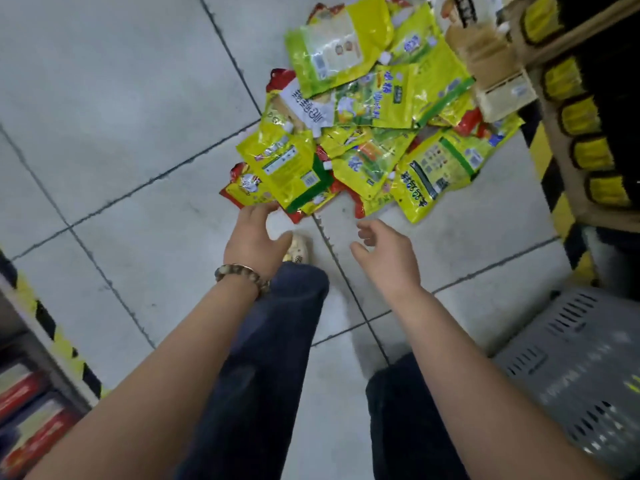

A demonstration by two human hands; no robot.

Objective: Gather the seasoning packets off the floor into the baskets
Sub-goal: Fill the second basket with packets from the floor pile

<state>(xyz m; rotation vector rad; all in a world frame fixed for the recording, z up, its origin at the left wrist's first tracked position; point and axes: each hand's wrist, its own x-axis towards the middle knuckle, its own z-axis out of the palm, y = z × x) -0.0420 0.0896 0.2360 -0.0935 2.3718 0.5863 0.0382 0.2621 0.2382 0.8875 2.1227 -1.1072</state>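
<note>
Far left there's a shelf (pixel 33 407) with red boxes on it, pretty blurry, and yellow-black hazard tape (pixel 65 344) running along its edge. The floor (pixel 114 109) is pale grey tile with dark grout lines.

The left hand (pixel 254 237) has a bead bracelet (pixel 242 274) on the wrist and reaches out to the near edge of the pile. Its fingers (pixel 264 207) are loose and a little bent, gripping nothing. The tips sit right at the rim of a red-and-yellow packet (pixel 242 187), but I honestly can't tell if they touch it. Just beyond that is a yellow-green packet (pixel 287 168) lying on top of it.

The seasoning packets (pixel 367 133) are all in one messy overlapping heap on the floor, mostly yellow-green with a few red ones poking out. Under the left hand a light-coloured shoe (pixel 298 249) peeks out from a dark trouser leg (pixel 277 358).

The right hand (pixel 384 254) hovers over bare tile just short of the heap. Its fingers (pixel 367 231) are spread apart, loosely curled and empty, with the nearest packets just ahead of the tips and clearly apart from them.

Lower right, a grey slotted basket (pixel 581 362) sits on the floor beside the right forearm. Behind it stands a wooden rack (pixel 561 161) with yellow-black striping, plus a tan box (pixel 495 74) up against the heap's far right side.
</note>
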